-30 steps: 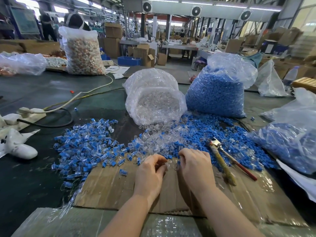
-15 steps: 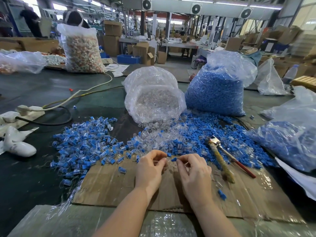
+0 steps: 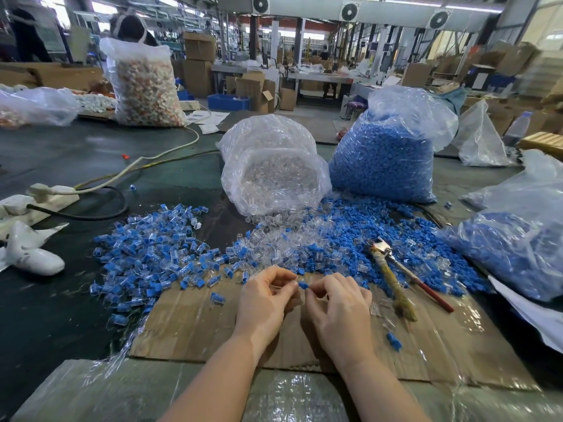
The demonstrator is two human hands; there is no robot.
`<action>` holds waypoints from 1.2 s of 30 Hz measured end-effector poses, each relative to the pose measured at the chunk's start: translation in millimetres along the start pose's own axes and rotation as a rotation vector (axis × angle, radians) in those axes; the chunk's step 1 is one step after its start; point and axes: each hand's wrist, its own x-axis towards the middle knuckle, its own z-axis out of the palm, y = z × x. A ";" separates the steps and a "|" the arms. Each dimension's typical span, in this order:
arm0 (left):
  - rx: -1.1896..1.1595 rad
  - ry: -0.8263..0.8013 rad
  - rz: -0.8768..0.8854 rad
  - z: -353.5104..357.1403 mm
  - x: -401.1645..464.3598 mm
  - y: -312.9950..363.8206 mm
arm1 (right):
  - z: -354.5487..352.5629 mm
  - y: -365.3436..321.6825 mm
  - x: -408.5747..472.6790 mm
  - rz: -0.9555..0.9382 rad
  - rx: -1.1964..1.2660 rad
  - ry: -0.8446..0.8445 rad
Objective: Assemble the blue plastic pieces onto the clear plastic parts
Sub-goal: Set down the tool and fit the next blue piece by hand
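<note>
2 hands met over the far edge of the flattened brown cardboard sheet (image 3: pixel 195 333), and between their fingertips we saw 1 small blue plastic piece (image 3: pixel 303 285). Our left hand (image 3: pixel 264 303) had thumb and fingers curled together at the tips, apparently around a clear part, though we could not make that part out against the skin. Our right hand (image 3: pixel 338 309) pinched toward the blue piece from the other side; which hand actually carried it we could not tell.

The risks, as we judged them, lay in alignment and grip. The blue piece was tiny and smooth, so a skewed push could have popped it out of the pinch and onto the cardboard, where 1 stray blue plastic piece (image 3: pixel 394 341) already lay near the right edge. A dropped clear part would have been hard to find among the loose clear plastic parts (image 3: pixel 275 243) spilled beyond the far edge.

The heap of finished blue-and-clear assemblies (image 3: pixel 152 254) sat off the far left corner, touching the loose parts, so a half-seated piece could have been mixed in unnoticed. The red-handled metal pliers (image 3: pixel 408 277) lay near the right hand, an easy snag for a reaching wrist.
</note>
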 end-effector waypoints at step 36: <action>0.205 -0.024 0.114 -1.7 -0.3 1.8 | -4.2 1.5 1.6 -0.093 0.100 -0.057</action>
